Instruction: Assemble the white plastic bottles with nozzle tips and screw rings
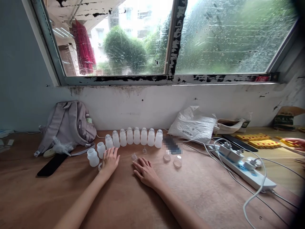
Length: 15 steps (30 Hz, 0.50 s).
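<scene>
Both forearms are cut off by the lower edge; the left hand (110, 161) and right hand (145, 171) are laid open on the tabletop (202, 190), a ring half hidden beside the bottles (133, 137).

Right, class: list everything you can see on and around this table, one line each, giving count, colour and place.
Small bottles: ten, translucent white, curved row near the wall.
Small caps: about four, clear, loose in front of the row.
Backpack: one, grey, far left against the wall.
Phone: one, black, flat by the backpack.
Plastic bag: one, white, right of the bottles.
Power strip: one, white, right side, cables plugged in.
Yellow blocks: several, far right.
Table: one, brown.
Left hand: flat, open, beside the nearest bottles.
Right hand: flat, open, holding nothing.
</scene>
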Motion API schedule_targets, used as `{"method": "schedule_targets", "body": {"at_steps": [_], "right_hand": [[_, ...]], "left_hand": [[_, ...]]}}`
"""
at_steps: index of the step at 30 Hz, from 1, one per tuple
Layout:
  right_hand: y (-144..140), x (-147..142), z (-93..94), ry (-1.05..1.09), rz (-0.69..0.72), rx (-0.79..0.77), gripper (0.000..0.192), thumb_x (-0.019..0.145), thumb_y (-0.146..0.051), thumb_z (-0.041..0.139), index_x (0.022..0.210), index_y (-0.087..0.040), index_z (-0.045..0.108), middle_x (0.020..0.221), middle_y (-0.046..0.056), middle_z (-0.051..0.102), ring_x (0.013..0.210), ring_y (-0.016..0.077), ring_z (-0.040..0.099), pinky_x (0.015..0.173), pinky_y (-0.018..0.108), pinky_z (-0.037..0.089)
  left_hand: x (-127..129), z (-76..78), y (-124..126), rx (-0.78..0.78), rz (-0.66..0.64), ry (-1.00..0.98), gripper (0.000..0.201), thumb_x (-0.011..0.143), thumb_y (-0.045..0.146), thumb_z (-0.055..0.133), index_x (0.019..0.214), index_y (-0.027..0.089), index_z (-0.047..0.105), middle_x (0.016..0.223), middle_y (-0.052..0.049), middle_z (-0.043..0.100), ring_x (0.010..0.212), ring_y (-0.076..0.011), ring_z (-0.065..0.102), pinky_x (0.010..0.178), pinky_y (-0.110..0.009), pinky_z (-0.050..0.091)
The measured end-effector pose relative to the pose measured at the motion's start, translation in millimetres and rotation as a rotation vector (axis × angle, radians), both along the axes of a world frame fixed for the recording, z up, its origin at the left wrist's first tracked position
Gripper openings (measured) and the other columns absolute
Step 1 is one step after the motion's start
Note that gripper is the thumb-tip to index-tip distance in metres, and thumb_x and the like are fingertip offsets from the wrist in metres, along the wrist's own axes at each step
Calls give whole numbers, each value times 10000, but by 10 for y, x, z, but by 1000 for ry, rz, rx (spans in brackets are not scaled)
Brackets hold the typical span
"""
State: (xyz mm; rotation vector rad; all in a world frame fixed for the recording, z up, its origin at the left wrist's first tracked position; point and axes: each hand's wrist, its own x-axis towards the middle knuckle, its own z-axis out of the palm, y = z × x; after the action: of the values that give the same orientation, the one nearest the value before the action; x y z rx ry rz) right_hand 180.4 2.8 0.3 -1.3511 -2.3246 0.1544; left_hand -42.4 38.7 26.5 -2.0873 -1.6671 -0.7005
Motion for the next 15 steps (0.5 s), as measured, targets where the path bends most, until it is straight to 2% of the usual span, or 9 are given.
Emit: {"method": "schedule_targets", "body": {"at_steps": [3, 5, 9, 11, 15], "right_hand": [[137, -94, -24, -55, -32, -44, 445, 837, -500, 310, 1249, -343, 373, 1343, 61, 332, 1245, 276, 220, 959, 506, 170], [218, -137, -34, -46, -40, -47, 446, 835, -498, 318, 1240, -327, 389, 1334, 71, 350, 1230, 280, 248, 950, 515, 169], [276, -136, -32, 50, -8, 23, 318, 837, -401, 390, 1080, -268, 547, 1191, 68, 503, 1120, 223, 387, 925, 406, 258], [274, -106, -23, 129, 2, 29, 255, 838, -343, 407, 951, -237, 609, 1060, 62, 580, 1020, 193, 456, 874, 341, 317], [274, -57, 3, 260, 36, -26, 224, 815, -289, 446, 763, -209, 649, 880, 41, 647, 886, 179, 516, 807, 312, 367]], "left_hand": [[154, -279, -80, -45, 79, -94, 353, 783, 236, 417, 1109, 133, 503, 1104, -149, 542, 1034, -267, 465, 912, -419, 304], [270, -368, -81, -78, 30, -169, 330, 778, 203, 412, 1083, 128, 515, 1090, -143, 547, 1007, -254, 483, 895, -406, 335], [495, -385, 0, -122, -155, -316, 279, 754, 126, 416, 1000, 177, 537, 943, -66, 575, 895, -189, 516, 799, -313, 422], [575, -380, 51, -116, -145, -346, 258, 743, 122, 432, 969, 186, 540, 907, -53, 552, 873, -179, 514, 783, -303, 431], [629, -407, 107, -74, -45, -387, 346, 730, 203, 493, 1074, 158, 481, 1022, -102, 462, 953, -220, 480, 822, -372, 408]]}}
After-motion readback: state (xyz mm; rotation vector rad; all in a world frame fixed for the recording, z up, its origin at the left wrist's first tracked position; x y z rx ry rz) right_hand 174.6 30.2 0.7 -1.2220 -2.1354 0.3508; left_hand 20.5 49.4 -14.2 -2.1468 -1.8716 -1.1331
